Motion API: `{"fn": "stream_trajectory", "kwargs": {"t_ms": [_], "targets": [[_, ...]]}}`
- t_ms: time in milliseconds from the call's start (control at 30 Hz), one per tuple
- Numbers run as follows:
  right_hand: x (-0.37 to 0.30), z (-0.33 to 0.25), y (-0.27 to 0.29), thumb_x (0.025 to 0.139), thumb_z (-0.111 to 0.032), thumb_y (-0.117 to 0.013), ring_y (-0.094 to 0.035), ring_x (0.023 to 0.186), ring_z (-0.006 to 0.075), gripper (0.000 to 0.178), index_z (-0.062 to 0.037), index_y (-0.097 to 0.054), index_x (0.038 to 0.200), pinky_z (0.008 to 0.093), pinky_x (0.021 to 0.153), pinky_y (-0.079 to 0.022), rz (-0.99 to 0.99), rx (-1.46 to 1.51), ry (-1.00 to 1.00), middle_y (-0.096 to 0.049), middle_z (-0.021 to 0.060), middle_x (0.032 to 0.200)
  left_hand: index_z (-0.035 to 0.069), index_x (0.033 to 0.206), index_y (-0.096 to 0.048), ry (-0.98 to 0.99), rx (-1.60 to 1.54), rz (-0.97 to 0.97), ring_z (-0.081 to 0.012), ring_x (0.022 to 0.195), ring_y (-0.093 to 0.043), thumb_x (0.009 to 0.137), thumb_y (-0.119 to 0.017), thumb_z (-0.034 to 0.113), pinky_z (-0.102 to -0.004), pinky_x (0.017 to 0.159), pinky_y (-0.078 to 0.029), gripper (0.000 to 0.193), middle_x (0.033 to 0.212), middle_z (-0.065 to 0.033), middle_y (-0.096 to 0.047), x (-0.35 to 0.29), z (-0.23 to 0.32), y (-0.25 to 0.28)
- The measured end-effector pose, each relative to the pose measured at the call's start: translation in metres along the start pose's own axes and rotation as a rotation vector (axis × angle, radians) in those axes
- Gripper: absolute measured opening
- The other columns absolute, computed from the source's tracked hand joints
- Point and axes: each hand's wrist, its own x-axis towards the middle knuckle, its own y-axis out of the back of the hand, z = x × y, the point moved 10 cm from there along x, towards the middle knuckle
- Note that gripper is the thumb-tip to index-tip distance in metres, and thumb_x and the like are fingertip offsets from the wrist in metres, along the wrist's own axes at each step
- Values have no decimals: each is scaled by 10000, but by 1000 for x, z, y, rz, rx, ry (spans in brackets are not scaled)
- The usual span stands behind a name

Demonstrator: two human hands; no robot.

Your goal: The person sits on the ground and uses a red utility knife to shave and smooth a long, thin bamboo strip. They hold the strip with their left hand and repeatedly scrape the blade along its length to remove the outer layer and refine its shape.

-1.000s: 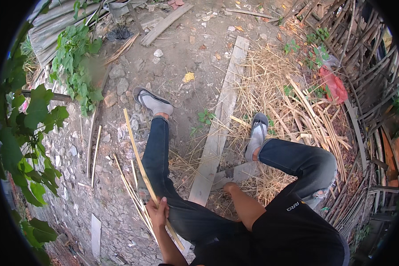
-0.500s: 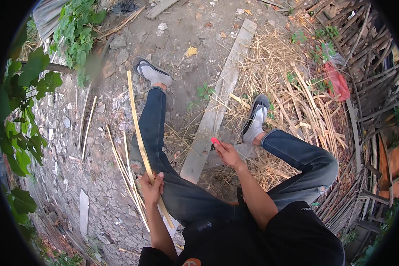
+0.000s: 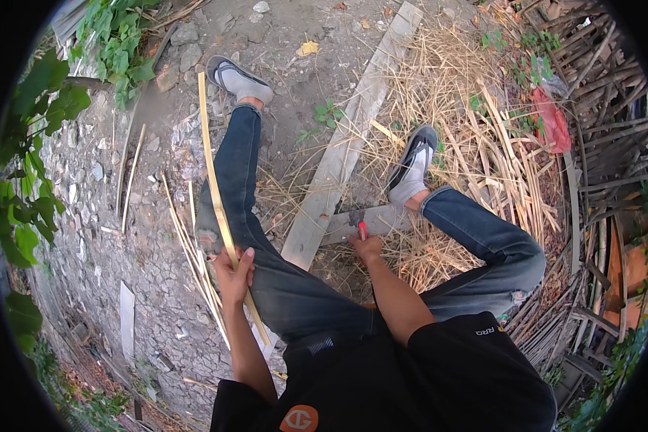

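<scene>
A person in blue jeans (image 3: pixel 475 230) and a black shirt (image 3: pixel 381 374) works outdoors with legs apart, a long pale strip (image 3: pixel 208 144) in the left hand (image 3: pixel 233 277) and a red tool (image 3: pixel 362 230) in the right hand (image 3: pixel 368 249). The fingers of the left hand are closed around the strip, the thumb lying along its near side; the strip slants over the left leg, its far end near the left sandal (image 3: pixel 239 78), its near end beside a white scrap (image 3: pixel 268 349). The fingers of the right hand are curled around the tool, whose red handle points away from the body over a short board (image 3: pixel 381 217). Whether the tool touches that board cannot be told, nor can its far end be made out against a dark patch there.

A long grey board (image 3: pixel 349 144) runs between the feet, the short one reaching from its edge toward the right sandal (image 3: pixel 414 155). Loose straw (image 3: pixel 439 86) spreads around the right foot, with a bundle of split sticks (image 3: pixel 515 158) just beyond and a crumpled red bag (image 3: pixel 552 121) near it. Left of the left leg, several thin strips (image 3: pixel 187 252) lie side by side on cracked, stony ground (image 3: pixel 158 302). Green leaves (image 3: pixel 32 176) hang at far left; stacked branches (image 3: pixel 612 93) line the right.
</scene>
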Motion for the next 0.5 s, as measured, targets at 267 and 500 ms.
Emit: {"fn": "stream_trajectory", "kwargs": {"t_ms": [267,500], "targets": [[-35,-15,-3,712,-455,-898,-662,526,209,518,18,-695,769,379,526,-542,227,-21,-104,-669,143,625,101,894,-537,-7,-10,-3,-68,389,-433,925,-763,219,-208,346,-301,257,621,-18,-566,0,-1,2],[-35,-6,-34,821,-300,-825,-601,452,198,327,4,-724,754,374,462,-499,-47,221,-126,-671,102,624,91,890,-499,11,-12,-10,-70,409,-449,916,-770,151,-213,356,-323,279,633,-41,-571,2,3,0]]}}
